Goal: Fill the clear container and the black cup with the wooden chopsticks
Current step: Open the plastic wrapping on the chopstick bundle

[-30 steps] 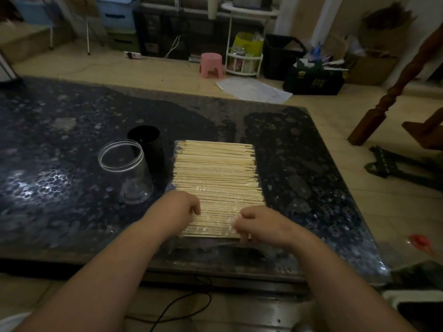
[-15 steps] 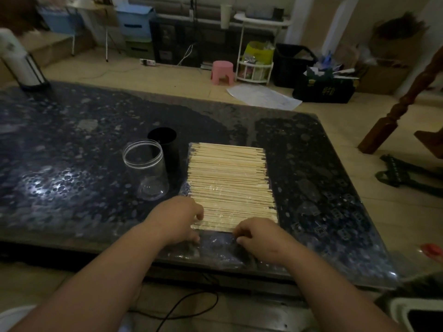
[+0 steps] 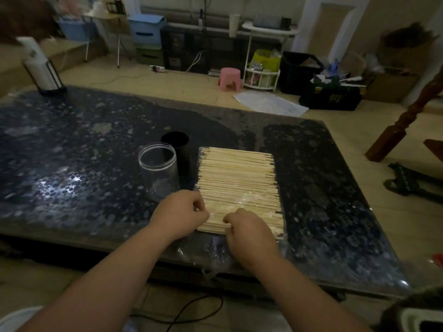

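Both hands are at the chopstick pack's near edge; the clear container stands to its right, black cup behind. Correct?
No: the head view shows the clear container to the left of the chopstick pack, black cup behind it. Left hand and right hand are at its near edge.

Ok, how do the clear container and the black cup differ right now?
The clear container is see-through and looks wider; the black cup is opaque and slimmer. The clear container stands nearer the person, the black cup behind it, partly hidden. The clear container looks empty; the black cup's inside is too dark to tell. Both stand upright, open-topped, just left of the wooden chopsticks.
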Available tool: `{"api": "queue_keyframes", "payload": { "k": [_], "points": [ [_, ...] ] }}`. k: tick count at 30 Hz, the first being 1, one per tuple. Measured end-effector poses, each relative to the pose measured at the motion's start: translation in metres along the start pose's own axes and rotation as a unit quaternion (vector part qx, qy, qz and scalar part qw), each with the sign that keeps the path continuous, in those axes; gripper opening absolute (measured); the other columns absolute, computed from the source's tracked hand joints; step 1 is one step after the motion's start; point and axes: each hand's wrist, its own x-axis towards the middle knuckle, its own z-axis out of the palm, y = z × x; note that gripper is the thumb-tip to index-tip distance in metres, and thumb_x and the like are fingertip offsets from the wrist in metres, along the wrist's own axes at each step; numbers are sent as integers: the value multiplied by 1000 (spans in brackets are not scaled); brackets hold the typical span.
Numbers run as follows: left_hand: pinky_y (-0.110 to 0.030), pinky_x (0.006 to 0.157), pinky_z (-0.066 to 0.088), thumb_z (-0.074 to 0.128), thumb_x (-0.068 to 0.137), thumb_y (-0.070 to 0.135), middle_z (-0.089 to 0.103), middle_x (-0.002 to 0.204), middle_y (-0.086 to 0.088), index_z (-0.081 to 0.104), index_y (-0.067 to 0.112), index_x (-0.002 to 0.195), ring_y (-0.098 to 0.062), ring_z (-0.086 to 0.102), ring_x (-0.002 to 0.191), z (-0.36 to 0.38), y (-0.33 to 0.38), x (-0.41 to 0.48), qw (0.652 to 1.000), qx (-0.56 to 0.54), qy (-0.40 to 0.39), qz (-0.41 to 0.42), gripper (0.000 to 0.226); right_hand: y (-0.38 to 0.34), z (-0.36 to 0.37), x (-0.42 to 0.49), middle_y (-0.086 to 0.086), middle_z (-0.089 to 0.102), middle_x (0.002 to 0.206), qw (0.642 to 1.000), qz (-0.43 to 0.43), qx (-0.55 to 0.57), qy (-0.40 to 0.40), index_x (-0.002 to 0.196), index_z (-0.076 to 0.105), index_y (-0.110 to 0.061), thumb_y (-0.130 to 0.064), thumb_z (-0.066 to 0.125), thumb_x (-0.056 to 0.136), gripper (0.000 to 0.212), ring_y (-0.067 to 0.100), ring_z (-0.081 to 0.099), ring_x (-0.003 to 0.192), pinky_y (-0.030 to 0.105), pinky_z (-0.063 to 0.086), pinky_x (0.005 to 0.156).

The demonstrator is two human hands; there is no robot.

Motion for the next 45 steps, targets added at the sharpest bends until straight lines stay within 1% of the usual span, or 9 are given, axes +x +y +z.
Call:
{"api": "queue_keyframes", "payload": {
  "k": [4,6,8,12,18,24,34,39,45],
  "points": [
    [-40,76,48,59,94,25,66,94,-8,73,6,86,-22,61,88,8,-17,14,991,-117,-40,-43,25,18,-8,9,-1,60,102,991,106,21,75,102,66,-20,-28,48,94,22,20,57,96,34,49,80],
    [-27,71,45,59,97,25,65,108,-3,73,11,104,-16,61,92,13,-22,19,992,-109,-31,-60,20,36,-7,16,2,56,116,986,153,-18,61,114,62,-20,-33,46,96,28,23,52,106,36,45,89],
    [-17,72,40,61,96,19,60,118,4,62,18,126,-10,56,98,18,-21,24,987,-132,-44,-86,30,54,-7,23,6,48,133,973,227,-25,31,129,54,-24,-39,45,96,37,28,45,118,39,39,99],
    [-24,87,41,55,94,6,56,137,-2,32,29,155,-16,54,110,26,-5,44,980,-160,-70,-93,69,79,-1,41,11,43,144,947,311,75,-10,146,36,-28,-42,46,95,53,35,41,127,42,35,104],
    [-28,106,44,43,89,-10,47,150,-6,33,31,156,-23,52,127,42,-4,72,976,-165,-80,-121,79,101,6,66,7,50,141,938,286,197,13,148,40,-32,-29,66,89,65,31,48,127,38,40,107],
    [-18,101,36,45,90,-11,47,151,-4,39,26,154,-20,51,129,52,-7,102,978,-179,-31,-101,74,118,14,90,7,47,147,935,269,223,61,148,45,-27,-27,70,89,64,30,46,132,35,38,111],
    [-15,111,22,49,92,-8,22,163,-2,30,23,157,-21,30,147,53,-18,112,991,-114,-56,-32,74,124,14,98,5,44,146,949,237,197,70,146,45,-28,-31,64,92,57,28,48,127,36,41,109],
    [-23,118,14,54,98,6,9,168,-9,23,29,159,-19,6,155,36,-16,80,994,-80,-71,-28,72,90,-8,65,2,48,139,975,184,41,118,132,58,-23,-31,61,93,39,25,43,125,35,36,107],
    [-30,108,39,59,96,8,48,150,-3,47,23,148,-21,48,133,11,-1,44,999,-30,-26,-1,56,43,-17,35,-3,65,110,985,135,105,-23,110,68,-25,-28,57,96,18,16,58,94,28,46,75]
  ]
}}
